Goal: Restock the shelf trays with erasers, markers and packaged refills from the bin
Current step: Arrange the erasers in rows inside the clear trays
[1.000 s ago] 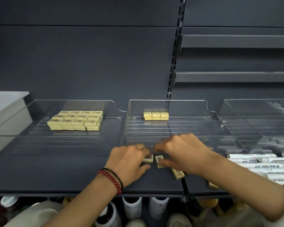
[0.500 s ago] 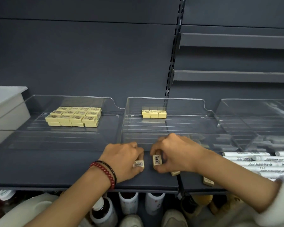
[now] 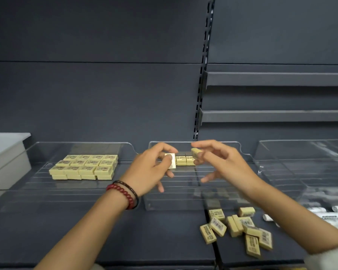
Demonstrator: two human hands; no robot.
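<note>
Holds both hands over the middle tray (image 3: pixel 174 201). Pinches a pale eraser (image 3: pixel 172 164) in the left hand (image 3: pixel 148 168), grip closed thumb to fingertips, just in front of the back row (image 3: pixel 183 160) in that tray. Pinches a second eraser (image 3: pixel 196 152) in the right hand (image 3: pixel 222 164), thumb and forefinger closed on it and the other fingers spread, above that row's right end. Looks secure, though blurred. Risks knocking the back row askew when setting these close against it. Risks a drop from so light a pinch. Leaves a loose heap (image 3: pixel 236 227) of erasers on the shelf just in front of the tray's right corner.
</note>
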